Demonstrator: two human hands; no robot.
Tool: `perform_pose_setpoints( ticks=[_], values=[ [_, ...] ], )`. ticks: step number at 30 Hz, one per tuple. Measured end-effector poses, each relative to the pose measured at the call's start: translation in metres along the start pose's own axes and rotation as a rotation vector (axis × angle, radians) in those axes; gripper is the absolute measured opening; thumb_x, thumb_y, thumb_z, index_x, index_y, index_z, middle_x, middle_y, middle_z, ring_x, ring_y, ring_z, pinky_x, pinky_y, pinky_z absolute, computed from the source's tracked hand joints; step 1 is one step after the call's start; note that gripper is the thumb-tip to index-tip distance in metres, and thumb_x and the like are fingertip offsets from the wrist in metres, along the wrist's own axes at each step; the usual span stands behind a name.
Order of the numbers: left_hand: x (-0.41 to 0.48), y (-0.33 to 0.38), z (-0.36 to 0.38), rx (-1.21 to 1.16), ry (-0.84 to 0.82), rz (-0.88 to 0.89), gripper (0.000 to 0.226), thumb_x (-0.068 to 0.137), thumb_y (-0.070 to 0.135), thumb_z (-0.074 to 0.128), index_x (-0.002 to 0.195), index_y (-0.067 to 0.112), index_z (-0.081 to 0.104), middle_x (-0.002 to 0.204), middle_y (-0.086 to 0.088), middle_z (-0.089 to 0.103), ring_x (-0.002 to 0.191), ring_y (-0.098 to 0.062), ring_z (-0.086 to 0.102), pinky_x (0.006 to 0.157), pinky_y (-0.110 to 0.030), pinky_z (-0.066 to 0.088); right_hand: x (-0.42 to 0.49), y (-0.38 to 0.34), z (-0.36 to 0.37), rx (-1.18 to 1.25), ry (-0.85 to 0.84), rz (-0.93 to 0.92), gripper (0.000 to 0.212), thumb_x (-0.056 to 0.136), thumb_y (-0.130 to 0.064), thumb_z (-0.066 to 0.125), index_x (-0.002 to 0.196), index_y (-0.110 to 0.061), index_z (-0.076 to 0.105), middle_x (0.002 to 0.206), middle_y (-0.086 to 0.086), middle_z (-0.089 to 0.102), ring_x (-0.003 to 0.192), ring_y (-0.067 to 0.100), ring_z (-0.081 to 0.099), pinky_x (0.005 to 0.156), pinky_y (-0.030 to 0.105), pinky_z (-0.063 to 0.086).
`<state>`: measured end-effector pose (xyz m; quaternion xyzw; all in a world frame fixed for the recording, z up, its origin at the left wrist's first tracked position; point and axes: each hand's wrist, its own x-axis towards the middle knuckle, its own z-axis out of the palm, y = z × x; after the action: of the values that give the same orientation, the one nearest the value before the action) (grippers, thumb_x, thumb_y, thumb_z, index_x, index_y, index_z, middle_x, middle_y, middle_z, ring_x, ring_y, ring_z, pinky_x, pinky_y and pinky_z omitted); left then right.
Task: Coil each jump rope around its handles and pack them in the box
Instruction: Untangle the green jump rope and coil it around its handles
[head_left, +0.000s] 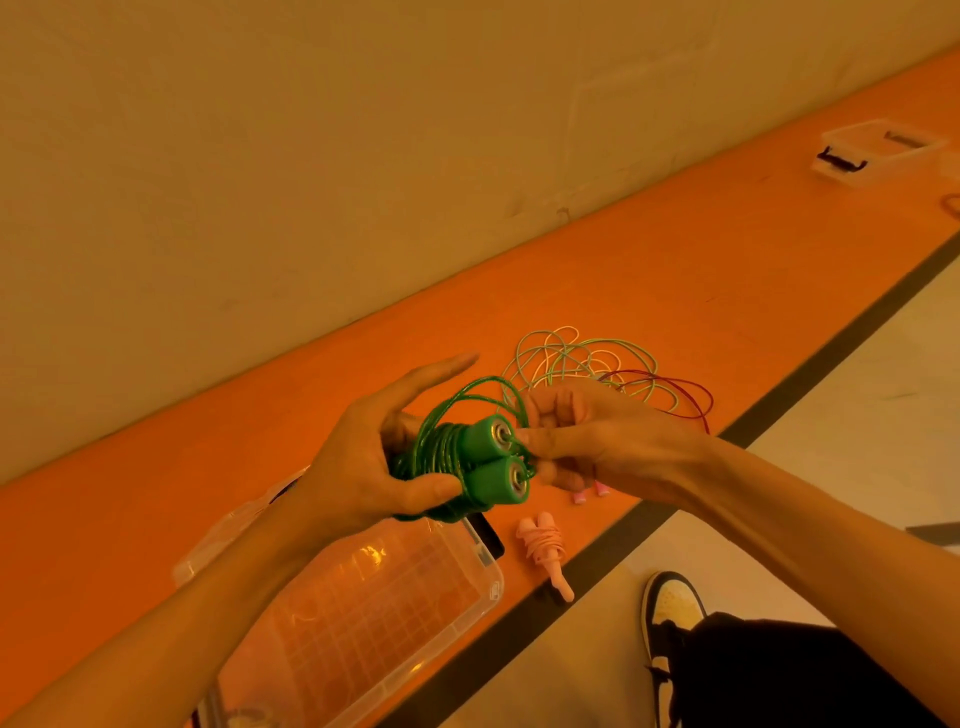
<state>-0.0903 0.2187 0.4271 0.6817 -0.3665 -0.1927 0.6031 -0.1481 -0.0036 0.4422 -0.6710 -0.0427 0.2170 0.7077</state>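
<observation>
We are finishing the coil: our left hand (358, 467) grips the two green plastic handles (485, 442), our right hand (592, 441) pinches the shiny green cord (441, 449), whose loose loops we judge need tucking next.

Single head-worn wide-angle view, looking forward and down from the person's standpoint, rolled so the orange strip (675, 280) runs from 8 to 2 o'clock. The left hand (358, 467) and right hand (592, 441), holding the green jump rope (457, 452), lie close to the lens at centre; box (363, 639) at 6 o'clock, wall (311, 156) at 11 o'clock.
</observation>
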Motion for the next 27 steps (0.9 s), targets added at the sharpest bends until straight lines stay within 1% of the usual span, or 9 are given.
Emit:
perform_pose_setpoints(
  ticks=[3,6,9,11,13,17,20,24,27],
  values=[
    [-0.0006,-0.0007,-0.0026,0.028,-0.042,0.011,0.087,0.072,0.056,0.081,0.147,0.031,0.045,0.083,-0.001,0.075,0.060,-0.017,0.070,0.053,-0.026,0.055,-0.0003,0.0024,0.0077,0.142,0.058,-0.022,0.021,0.082,-0.019,0.066,0.084,-0.002,0.055,0.059,0.007,0.059,0.044,0.011,0.052,0.035,0.017,0.036],
    [-0.0024,-0.0066,0.0035,0.044,-0.099,0.004,0.084,0.072,0.030,0.085,0.144,0.020,0.042,0.075,0.010,0.072,0.057,-0.001,0.064,0.054,-0.014,0.048,-0.0008,0.0001,0.0086,0.189,0.071,0.010,0.015,0.084,-0.019,0.065,0.085,-0.004,0.063,0.069,0.007,0.060,0.051,0.010,0.056,0.040,0.018,0.045],
    [-0.0034,-0.0087,0.0029,0.031,-0.088,-0.025,0.085,0.071,0.035,0.083,0.144,0.028,0.040,0.070,0.004,0.071,0.054,-0.004,0.062,0.052,-0.015,0.047,-0.0002,-0.0026,0.0064,0.184,0.039,0.049,0.016,0.083,-0.024,0.065,0.088,-0.011,0.073,0.085,0.007,0.070,0.073,0.013,0.066,0.056,0.022,0.056],
    [-0.0032,-0.0068,0.0024,0.013,-0.098,-0.015,0.085,0.073,0.043,0.084,0.146,0.030,0.040,0.071,0.005,0.071,0.055,-0.003,0.063,0.053,-0.015,0.047,0.0003,-0.0035,0.0063,0.198,0.037,0.059,0.016,0.081,-0.025,0.065,0.088,-0.014,0.074,0.090,0.007,0.071,0.081,0.016,0.067,0.062,0.023,0.058],
    [-0.0022,-0.0040,0.0031,0.003,-0.104,0.007,0.084,0.073,0.043,0.083,0.146,0.032,0.042,0.074,0.003,0.072,0.057,-0.004,0.065,0.053,-0.015,0.049,0.0003,-0.0045,0.0052,0.245,0.050,0.067,0.017,0.079,-0.022,0.066,0.090,-0.011,0.074,0.087,0.006,0.072,0.077,0.014,0.068,0.059,0.022,0.057],
    [0.0002,-0.0027,0.0043,-0.007,-0.116,0.008,0.085,0.071,0.015,0.077,0.145,0.018,0.035,0.085,0.009,0.074,0.061,-0.002,0.068,0.056,-0.013,0.050,-0.0015,-0.0050,0.0051,0.294,0.039,0.078,0.019,0.077,-0.017,0.067,0.093,-0.011,0.076,0.088,0.007,0.073,0.075,0.013,0.069,0.058,0.021,0.058],
    [0.0001,-0.0034,0.0028,0.007,-0.090,-0.010,0.082,0.069,0.019,0.078,0.142,0.016,0.041,0.092,0.008,0.075,0.065,-0.004,0.069,0.058,-0.015,0.051,-0.0012,-0.0046,0.0067,0.264,0.077,0.084,0.024,0.074,-0.018,0.068,0.096,-0.009,0.074,0.085,0.006,0.074,0.073,0.012,0.069,0.057,0.020,0.057],
    [-0.0012,-0.0039,-0.0002,0.065,-0.064,-0.035,0.073,0.068,0.026,0.078,0.135,0.010,0.052,0.081,0.007,0.074,0.061,-0.004,0.068,0.057,-0.014,0.049,0.0014,-0.0011,0.0075,0.245,0.154,0.055,0.017,0.071,-0.019,0.072,0.086,-0.014,0.079,0.086,0.006,0.075,0.075,0.015,0.068,0.061,0.021,0.058],
    [-0.0023,-0.0055,-0.0017,0.086,-0.053,-0.039,0.072,0.068,0.027,0.080,0.133,0.013,0.055,0.079,0.001,0.074,0.060,-0.009,0.069,0.057,-0.018,0.050,0.0024,0.0013,0.0092,0.208,0.207,0.031,0.016,0.069,-0.019,0.074,0.084,-0.012,0.077,0.084,0.008,0.075,0.072,0.015,0.068,0.058,0.021,0.057]
  ],
)
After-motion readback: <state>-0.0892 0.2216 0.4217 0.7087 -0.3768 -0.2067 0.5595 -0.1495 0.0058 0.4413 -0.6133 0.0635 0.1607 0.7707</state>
